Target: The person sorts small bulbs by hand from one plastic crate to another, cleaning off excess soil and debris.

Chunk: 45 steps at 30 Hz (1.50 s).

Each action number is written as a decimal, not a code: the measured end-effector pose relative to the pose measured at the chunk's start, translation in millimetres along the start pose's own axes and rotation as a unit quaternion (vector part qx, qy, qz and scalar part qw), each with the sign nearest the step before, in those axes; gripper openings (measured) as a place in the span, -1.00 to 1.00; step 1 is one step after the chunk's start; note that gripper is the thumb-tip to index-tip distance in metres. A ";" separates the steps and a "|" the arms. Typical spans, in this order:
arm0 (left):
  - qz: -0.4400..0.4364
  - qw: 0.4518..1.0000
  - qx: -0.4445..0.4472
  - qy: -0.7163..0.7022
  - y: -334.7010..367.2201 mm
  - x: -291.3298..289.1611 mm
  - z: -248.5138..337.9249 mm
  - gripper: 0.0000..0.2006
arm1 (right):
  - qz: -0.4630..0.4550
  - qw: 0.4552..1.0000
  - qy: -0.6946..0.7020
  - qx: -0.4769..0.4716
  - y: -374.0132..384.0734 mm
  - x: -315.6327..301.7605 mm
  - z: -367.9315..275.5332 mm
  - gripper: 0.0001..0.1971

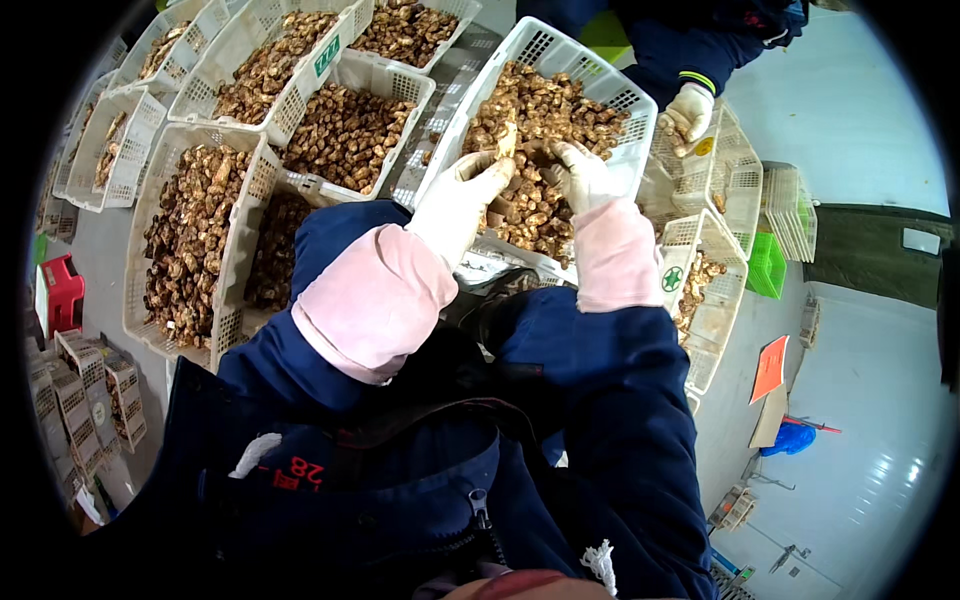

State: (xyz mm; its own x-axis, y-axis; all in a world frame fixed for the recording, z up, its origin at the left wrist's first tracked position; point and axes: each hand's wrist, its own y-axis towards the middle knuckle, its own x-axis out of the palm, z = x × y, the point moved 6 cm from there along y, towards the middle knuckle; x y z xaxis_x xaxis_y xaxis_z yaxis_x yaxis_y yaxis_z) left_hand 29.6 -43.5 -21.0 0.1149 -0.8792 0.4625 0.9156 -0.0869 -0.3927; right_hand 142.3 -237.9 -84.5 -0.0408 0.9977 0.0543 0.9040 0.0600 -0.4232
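Observation:
A white perforated crate (632,130) full of small brown and cream mushrooms (535,215) stands tilted in front of me. My left hand (455,205), in a pale glove with a pink cuff, is closed at the crate's left side, pinching a longer pale mushroom (507,138) that points upward from the fingertips. Over the right half of the pile reaches my right hand (585,180), gloved the same way. Its fingers look apart, their tips low among the mushrooms, where they are partly hidden.
More mushroom crates (230,260) crowd the left side. Across from me, a co-worker's gloved hand (688,112) holds mushrooms over a white crate (735,165). Another crate (715,310) sits by my right elbow. Farther off are a green basket (767,265) and a red stool (62,293).

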 end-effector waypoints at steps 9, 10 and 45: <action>0.002 0.979 0.151 0.137 21.4 -6.6 -21.2 -0.56 | -0.080 0.984 0.101 -0.124 -98.3 57.6 -28.2 -0.61; 0.005 0.987 0.107 0.121 22.0 -7.9 -25.1 -0.56 | -0.073 0.986 0.087 -0.118 -107.1 59.9 -32.7 -0.62; -0.030 0.984 0.114 0.130 -17.2 12.6 6.9 -0.29 | 0.012 0.853 -0.387 -0.350 -114.4 59.0 -47.2 -0.43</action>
State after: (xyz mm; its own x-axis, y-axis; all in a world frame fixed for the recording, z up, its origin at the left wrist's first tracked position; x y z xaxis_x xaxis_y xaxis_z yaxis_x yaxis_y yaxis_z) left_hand 18.0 -49.8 -3.0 -0.0166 -0.9685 0.2485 0.9839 -0.0601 -0.1682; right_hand 56.5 -187.4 9.8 -0.0431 0.7373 -0.6742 0.9297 0.2766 0.2431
